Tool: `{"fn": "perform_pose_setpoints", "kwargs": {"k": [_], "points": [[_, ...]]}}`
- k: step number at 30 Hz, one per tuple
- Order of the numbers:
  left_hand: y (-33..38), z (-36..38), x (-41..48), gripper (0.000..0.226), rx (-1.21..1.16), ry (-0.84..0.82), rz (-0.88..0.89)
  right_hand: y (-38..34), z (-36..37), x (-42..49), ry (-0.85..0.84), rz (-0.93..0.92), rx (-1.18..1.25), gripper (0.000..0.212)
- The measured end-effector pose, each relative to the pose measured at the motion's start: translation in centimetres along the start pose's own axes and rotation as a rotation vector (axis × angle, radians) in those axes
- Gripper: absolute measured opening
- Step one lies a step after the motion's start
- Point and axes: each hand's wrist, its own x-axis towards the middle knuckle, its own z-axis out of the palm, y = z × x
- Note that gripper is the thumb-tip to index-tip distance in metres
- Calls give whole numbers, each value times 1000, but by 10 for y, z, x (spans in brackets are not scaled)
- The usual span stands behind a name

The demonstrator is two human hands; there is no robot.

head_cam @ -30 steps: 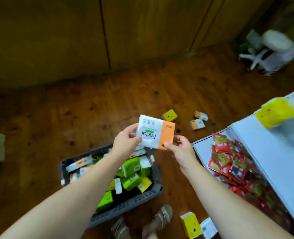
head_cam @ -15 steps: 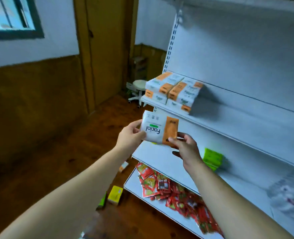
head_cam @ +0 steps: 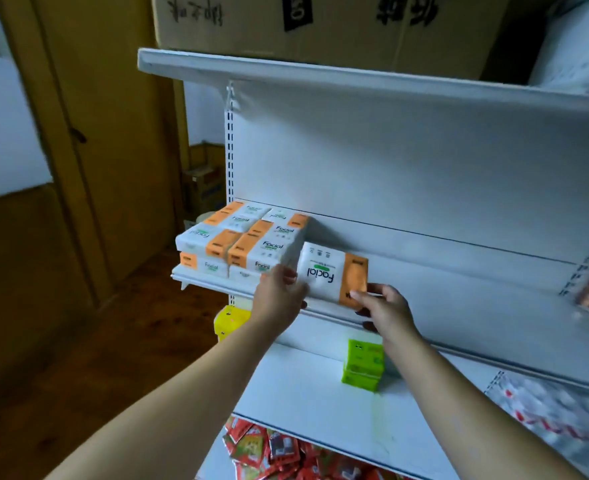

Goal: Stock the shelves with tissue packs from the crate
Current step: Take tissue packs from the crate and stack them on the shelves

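Both hands are closed on one tissue pack (head_cam: 327, 275). My left hand (head_cam: 279, 292) grips its white end with curled fingers and my right hand (head_cam: 386, 310) pinches the orange end, thumb on top. The hands are apart, with the pack spanning between them.

From my remote seat, the biggest thing I see is the white shelving unit (head_cam: 390, 168), which fills the right of the view. A large cardboard box (head_cam: 320, 26) with dark markings sits on its top shelf (head_cam: 320, 72). A brown door (head_cam: 113, 133) stands to the left, past the unit's end.

On the middle shelf (head_cam: 459, 289) a stack of orange-and-white packs (head_cam: 241, 240) sits two layers high at the left end. The held pack is tilted over this shelf's front edge, printed face toward me, just to the right of the stack. I cannot tell whether it touches the stack or the shelf. The stack hems it in on the left and the back panel stands behind it.

Lower down, a plastic-wrapped bundle (head_cam: 556, 417) lies at the right, blurred. Red sachets (head_cam: 269, 452) are heaped on the bottom level. A green pack (head_cam: 362, 365) stands under my right wrist, and a yellow pack (head_cam: 230, 320) shows below my left wrist.
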Motion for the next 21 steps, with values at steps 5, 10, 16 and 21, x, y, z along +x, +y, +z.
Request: {"fn": "perform_pose_setpoints", "kwargs": {"k": [5, 10, 16, 21], "points": [[2, 52, 54, 39, 141, -72, 22, 10, -15, 64, 79, 65, -54, 16], [-1, 81, 116, 30, 219, -132, -21, 21, -9, 140, 134, 102, -242, 24], [-10, 104, 179, 32, 291, -119, -126, 23, 14, 205, 129, 164, -447, 34], [-7, 116, 195, 32, 254, -52, -161, 23, 26, 230, 81, 176, -389, 23]]}}
